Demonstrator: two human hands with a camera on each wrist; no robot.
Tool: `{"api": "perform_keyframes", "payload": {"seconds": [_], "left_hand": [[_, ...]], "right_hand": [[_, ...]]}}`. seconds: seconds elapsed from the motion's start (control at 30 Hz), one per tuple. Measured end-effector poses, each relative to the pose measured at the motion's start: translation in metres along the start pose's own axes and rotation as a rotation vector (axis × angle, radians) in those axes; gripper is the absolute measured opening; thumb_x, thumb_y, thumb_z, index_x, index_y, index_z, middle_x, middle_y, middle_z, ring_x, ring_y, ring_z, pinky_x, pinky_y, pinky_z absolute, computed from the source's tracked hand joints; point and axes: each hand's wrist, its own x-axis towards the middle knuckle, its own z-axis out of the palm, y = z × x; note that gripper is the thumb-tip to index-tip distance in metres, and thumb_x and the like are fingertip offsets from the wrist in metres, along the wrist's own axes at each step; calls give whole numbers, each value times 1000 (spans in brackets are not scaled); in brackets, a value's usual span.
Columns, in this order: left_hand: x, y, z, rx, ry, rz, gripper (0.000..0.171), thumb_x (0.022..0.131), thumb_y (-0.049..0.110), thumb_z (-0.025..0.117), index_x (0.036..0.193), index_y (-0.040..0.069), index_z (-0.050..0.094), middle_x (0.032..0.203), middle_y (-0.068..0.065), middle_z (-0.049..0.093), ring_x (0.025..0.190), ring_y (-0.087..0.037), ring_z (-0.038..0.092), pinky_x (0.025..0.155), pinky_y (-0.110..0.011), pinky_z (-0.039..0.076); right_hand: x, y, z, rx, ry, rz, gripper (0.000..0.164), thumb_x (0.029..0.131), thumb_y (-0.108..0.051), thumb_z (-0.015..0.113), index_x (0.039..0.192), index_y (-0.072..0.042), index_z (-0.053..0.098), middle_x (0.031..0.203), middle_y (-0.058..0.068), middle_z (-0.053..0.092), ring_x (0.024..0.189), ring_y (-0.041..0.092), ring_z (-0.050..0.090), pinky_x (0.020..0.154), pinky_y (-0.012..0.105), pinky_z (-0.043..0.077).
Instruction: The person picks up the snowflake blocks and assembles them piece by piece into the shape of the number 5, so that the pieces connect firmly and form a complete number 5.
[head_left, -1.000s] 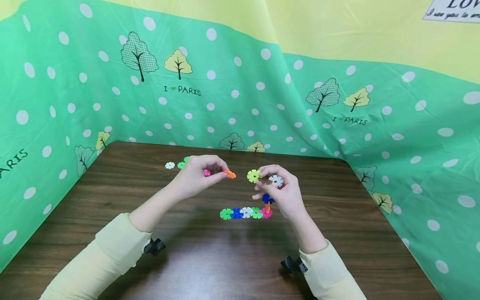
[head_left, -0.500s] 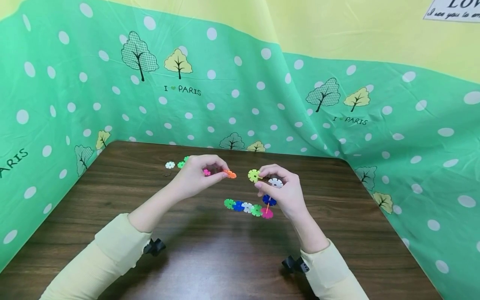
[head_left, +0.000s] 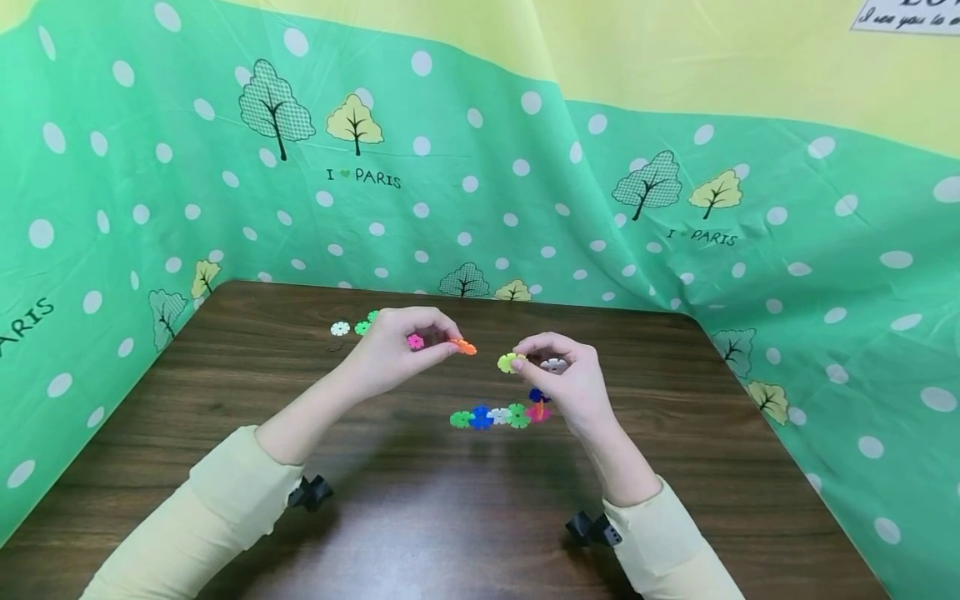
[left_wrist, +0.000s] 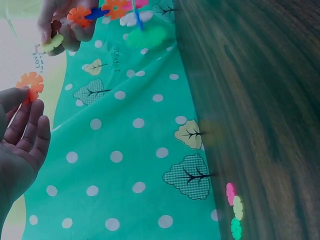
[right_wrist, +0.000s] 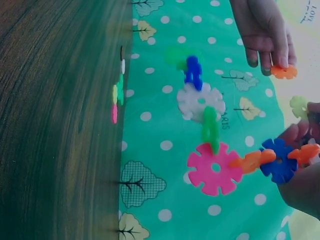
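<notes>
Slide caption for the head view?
Left grip on an orange flower disc, right grip on a linked multicoloured disc chain, over a wooden table.

Left fingers (head_left: 441, 322) pinching, right fingers (head_left: 543, 340) pinching, apart

Gap opens between orange disc (head_left: 465, 347) in left hand (head_left: 397, 352) and yellow disc (head_left: 507, 362) in right hand (head_left: 573, 382); disc chain (head_left: 482, 418) blocks way below. Wide lane runs over tabletop (head_left: 450, 525) between forearms (head_left: 311, 412); patterned curtain (head_left: 480, 208) walls off far side.
</notes>
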Motion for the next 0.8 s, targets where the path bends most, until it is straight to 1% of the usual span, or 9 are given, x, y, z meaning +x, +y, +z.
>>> {"api": "perform_keyframes", "payload": {"seconds": [0.1, 0.2, 0.27, 0.33, 0.43, 0.53, 0.6, 0.67, 0.8], "left_hand": [[4, 1, 1, 6, 8, 57, 7, 83, 16, 73, 89, 20, 70, 84, 10, 68, 64, -10, 49, 48, -23, 35], [7, 0, 3, 9, 14, 108, 9, 82, 13, 74, 89, 18, 71, 86, 10, 68, 70, -8, 53, 51, -22, 39], [9, 0, 4, 8, 16, 131, 10, 82, 11, 74, 89, 17, 71, 86, 9, 68, 72, -7, 55, 54, -23, 43], [10, -1, 5, 6, 14, 146, 11, 81, 9, 74, 89, 15, 71, 87, 8, 69, 74, -6, 57, 57, -24, 46], [12, -1, 7, 14, 13, 165, 10, 80, 7, 74, 89, 12, 72, 87, 7, 69, 75, -5, 59, 59, -24, 47], [13, -1, 9, 6, 9, 173, 10, 80, 6, 74, 89, 9, 72, 87, 5, 69, 77, -5, 60, 62, -24, 50], [14, -1, 10, -4, 6, 175, 10, 80, 5, 74, 88, 10, 72, 87, 5, 69, 77, -6, 60, 63, -24, 51], [15, -2, 12, -20, -1, 177, 10, 80, 4, 74, 89, 10, 72, 88, 4, 70, 79, -6, 61, 67, -25, 53], [16, -1, 14, -30, -13, 191, 11, 80, 5, 73, 89, 11, 72, 88, 5, 70, 81, -6, 61, 69, -25, 53]], "right_hand": [[0, -1, 0, 17, -36, 25, 15, 80, -5, 74, 89, 5, 67, 82, 4, 68, 69, 18, 62, 64, 30, 56], [2, -1, 1, 36, -48, 46, 17, 80, -7, 75, 90, 4, 67, 82, 6, 68, 67, 22, 64, 66, 36, 57], [3, -1, 1, 38, -49, 55, 17, 80, -8, 75, 90, 5, 67, 81, 6, 69, 66, 24, 65, 66, 37, 58], [3, -1, 2, 27, -47, 63, 18, 81, -8, 75, 91, 5, 68, 81, 5, 70, 67, 23, 66, 67, 37, 57], [3, -1, 2, 5, -47, 70, 17, 81, -8, 74, 92, 5, 70, 81, 2, 71, 69, 21, 66, 69, 37, 57], [4, -1, 3, -13, -53, 71, 17, 81, -9, 74, 92, 4, 71, 81, 1, 72, 71, 22, 67, 70, 39, 57], [4, -2, 3, -26, -57, 71, 17, 81, -10, 74, 92, 3, 71, 80, 1, 72, 72, 23, 66, 68, 37, 57], [4, -2, 4, -41, -59, 72, 17, 81, -11, 75, 92, 2, 72, 80, 1, 72, 72, 24, 65, 64, 34, 56], [4, -2, 3, -56, -59, 93, 18, 81, -12, 75, 92, 2, 72, 80, 1, 72, 70, 24, 65, 59, 28, 53]]}}
